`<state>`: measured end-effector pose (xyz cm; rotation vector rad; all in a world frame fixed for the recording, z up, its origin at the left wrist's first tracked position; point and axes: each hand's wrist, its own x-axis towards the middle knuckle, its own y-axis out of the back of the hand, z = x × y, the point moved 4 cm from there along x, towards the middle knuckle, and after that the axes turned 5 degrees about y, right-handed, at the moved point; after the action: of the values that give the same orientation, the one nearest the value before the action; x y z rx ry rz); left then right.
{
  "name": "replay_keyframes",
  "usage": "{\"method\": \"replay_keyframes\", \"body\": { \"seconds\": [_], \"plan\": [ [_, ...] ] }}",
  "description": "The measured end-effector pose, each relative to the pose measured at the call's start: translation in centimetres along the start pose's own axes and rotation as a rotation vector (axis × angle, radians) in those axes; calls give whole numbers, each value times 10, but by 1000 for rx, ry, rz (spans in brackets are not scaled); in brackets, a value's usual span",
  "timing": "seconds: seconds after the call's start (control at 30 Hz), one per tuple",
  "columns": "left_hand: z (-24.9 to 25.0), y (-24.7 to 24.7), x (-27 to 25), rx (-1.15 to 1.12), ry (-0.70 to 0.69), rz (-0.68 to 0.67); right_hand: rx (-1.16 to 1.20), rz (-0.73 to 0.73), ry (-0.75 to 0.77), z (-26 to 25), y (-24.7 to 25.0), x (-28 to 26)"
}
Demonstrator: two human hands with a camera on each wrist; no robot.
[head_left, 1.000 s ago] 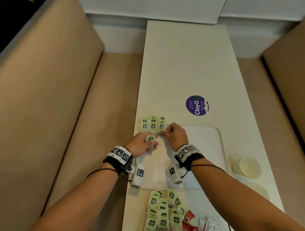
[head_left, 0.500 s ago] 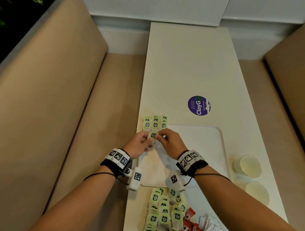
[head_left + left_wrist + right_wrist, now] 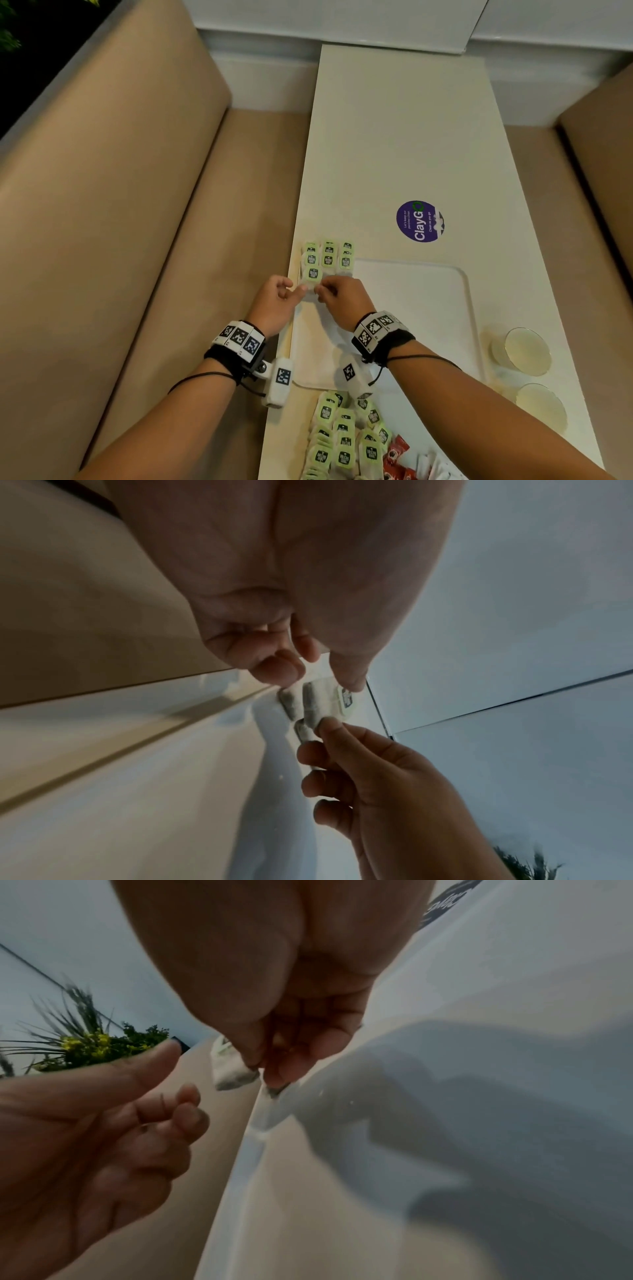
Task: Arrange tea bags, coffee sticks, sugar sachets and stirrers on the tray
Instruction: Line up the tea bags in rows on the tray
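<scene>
Tea bag (image 3: 313,274) — between both grips' fingertips

Your long white table (image 3: 394,137)
On it you have a white tray (image 3: 428,308), loose tea bags (image 3: 342,442), red sachets (image 3: 397,452), two cups (image 3: 524,349), a purple sticker (image 3: 419,221)

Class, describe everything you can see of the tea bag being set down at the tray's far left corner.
The tea bag is a small pale-green sachet with a dark printed label, seemingly paper. It lies flat in the white tray, just nearer than two rows of matching bags. The right hand pinches its near edge; the left hand is beside it, contact unclear.
</scene>
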<state>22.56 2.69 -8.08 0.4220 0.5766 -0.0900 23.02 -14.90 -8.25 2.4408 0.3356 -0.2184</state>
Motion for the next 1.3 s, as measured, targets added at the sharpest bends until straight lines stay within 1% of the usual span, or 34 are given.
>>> {"method": "replay_keyframes", "body": {
  "seconds": [0.07,0.2,0.37,0.5,0.6,0.8,0.97,1.2,1.3],
  "plan": [
    [-4,1,-2,25,7,-13,-41,-11,-33,0,-2,10],
    [-8,0,-14,24,-32,-95,-114,-50,-99,-5,-5,22],
    [-24,0,-26,10,-19,-126,-182,-52,-166,-10,-5,33],
    [-35,-1,-37,10,-12,-142,-199,-30,-208,-9,-3,35],
    [-45,-3,-45,14,-13,-169,-201,-29,-204,-10,0,28],
    [-60,-13,-67,69,-30,-236,-308,-40,-107,-18,13,-18],
    [-72,-25,-89,180,-63,-292,-326,-226,11,-5,7,-80],
    [-78,-38,-118,338,-69,-414,-348,-291,9,22,1,-151],
    [-80,-43,-128,344,-64,-437,-314,-291,12,27,-4,-172]
  ]
}}
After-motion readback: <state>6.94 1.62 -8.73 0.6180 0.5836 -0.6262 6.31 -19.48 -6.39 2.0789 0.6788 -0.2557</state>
